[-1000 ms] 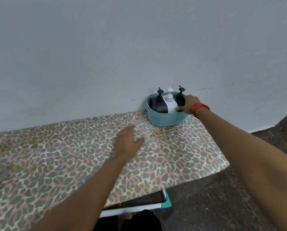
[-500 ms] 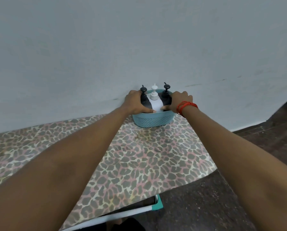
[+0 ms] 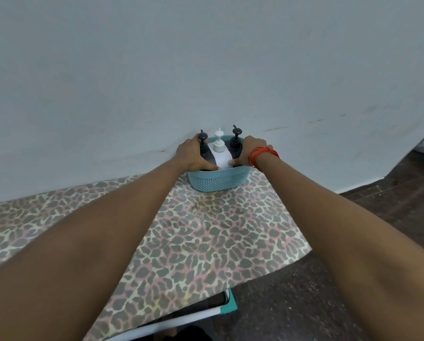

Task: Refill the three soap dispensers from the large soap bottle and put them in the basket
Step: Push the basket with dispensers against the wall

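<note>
A teal perforated basket point(image 3: 218, 182) stands at the far edge of the table against the wall. Three soap dispensers stand upright inside it: a black one on the left point(image 3: 203, 139), a white one in the middle point(image 3: 220, 153) and a black one on the right point(image 3: 235, 141). My left hand point(image 3: 193, 156) grips the basket's left rim, its thumb inside against the white dispenser. My right hand point(image 3: 249, 152), with red threads on the wrist, grips the right rim the same way. The large soap bottle is out of view.
The table point(image 3: 201, 242) has a leopard-print cover and ends at its right and near edges above a dark floor point(image 3: 316, 303). A pale wall point(image 3: 206, 70) rises directly behind the basket. A white and teal frame bar point(image 3: 193, 316) shows below the table's near edge.
A second ago my left hand lay flat on the table and only my right hand touched the basket. My left hand has since reached the basket's left rim, and both have stayed there.
</note>
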Motion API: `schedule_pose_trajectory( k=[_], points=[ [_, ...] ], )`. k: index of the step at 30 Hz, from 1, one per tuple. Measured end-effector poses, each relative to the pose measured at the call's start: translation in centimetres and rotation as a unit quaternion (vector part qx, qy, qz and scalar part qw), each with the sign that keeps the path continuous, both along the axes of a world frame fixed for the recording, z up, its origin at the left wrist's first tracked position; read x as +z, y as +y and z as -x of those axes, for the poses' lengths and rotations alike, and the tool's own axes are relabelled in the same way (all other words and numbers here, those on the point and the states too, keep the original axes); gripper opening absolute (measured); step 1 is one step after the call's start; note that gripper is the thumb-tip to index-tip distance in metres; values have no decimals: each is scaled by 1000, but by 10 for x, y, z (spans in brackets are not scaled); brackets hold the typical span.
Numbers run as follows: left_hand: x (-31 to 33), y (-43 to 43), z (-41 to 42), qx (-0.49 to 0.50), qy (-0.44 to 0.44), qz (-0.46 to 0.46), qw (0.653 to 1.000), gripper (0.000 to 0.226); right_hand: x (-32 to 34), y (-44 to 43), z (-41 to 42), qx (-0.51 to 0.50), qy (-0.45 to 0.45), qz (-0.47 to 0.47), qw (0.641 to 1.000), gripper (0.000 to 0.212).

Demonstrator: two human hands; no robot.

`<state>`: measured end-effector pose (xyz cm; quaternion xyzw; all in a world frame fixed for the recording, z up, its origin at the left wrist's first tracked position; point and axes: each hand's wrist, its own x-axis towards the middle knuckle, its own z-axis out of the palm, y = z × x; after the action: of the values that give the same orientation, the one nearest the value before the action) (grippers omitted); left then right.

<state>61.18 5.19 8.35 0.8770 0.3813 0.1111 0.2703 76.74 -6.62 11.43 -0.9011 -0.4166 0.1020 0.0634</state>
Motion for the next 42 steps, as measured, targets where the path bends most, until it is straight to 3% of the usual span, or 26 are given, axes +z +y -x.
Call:
schedule_pose_trajectory(
  k=[3, 5, 8, 12, 19, 28, 32, 36, 39, 42],
  points=[
    [5, -9, 13, -3, -49, 5, 999, 113, 3, -14, 9, -44, 17, -43, 998, 70],
    [7, -16, 32, 16, -84, 7, 996, 110, 4, -29, 19, -79, 6, -122, 989, 60],
    [6, -28, 77, 49, -97, -21, 994, 90, 4, -49, 47, -109, 15, -246, 963, 41],
    [3, -57, 159, 82, -84, -18, 993, 59, 8, -65, 109, -74, 107, -309, 942, 25],
    [1, -107, 328, 153, -74, 25, 985, 36, 21, -59, 261, 118, 219, -241, 938, 29],
    [-3, -123, 536, 286, -28, 74, 955, 39, 19, -21, 444, 285, 256, -126, 915, 58],
    [-17, -118, 599, 331, -9, 105, 938, 26, 2, 5, 501, 322, 271, -54, 905, 69],
    [-29, -100, 637, 383, -23, 129, 915, 55, -17, 35, 547, 339, 281, -25, 898, 78],
    [-31, -82, 644, 389, -18, 97, 916, 81, -33, 58, 571, 334, 292, -19, 896, 88],
    [-34, -65, 640, 367, -39, 77, 926, 86, -50, 75, 586, 333, 285, -25, 898, 84]
  ],
)
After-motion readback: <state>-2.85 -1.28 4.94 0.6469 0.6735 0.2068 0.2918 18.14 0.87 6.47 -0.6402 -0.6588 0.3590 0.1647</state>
